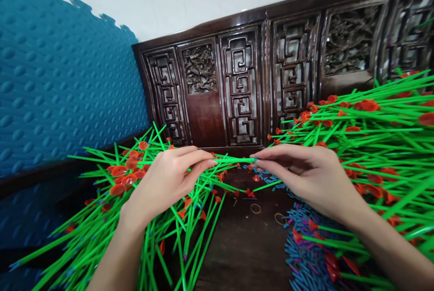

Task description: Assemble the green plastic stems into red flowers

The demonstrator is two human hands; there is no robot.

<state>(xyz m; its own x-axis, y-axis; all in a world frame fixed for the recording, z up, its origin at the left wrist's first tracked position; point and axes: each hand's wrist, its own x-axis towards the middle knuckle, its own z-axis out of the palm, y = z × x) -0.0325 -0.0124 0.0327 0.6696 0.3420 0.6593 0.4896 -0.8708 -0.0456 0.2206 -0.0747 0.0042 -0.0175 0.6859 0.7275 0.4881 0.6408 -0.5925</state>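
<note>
My left hand [169, 178] pinches a green plastic stick [233, 159] near its middle, fingers closed round it. My right hand [305, 171] pinches the stick's right end between thumb and fingertips, where a tiny blue piece shows. The stick lies level between both hands, above a dark wooden surface [244, 245]. Under my left hand spreads a heap of green sticks with red cups [125, 175]. A larger heap of the same sticks [379, 146] lies beyond and beside my right hand.
A pile of small blue pieces [305, 250] lies under my right wrist. Loose rubber bands [255, 208] rest on the wood. A carved dark wooden backrest [237, 87] stands behind, blue foam mat [61, 83] at left, white tiled wall above.
</note>
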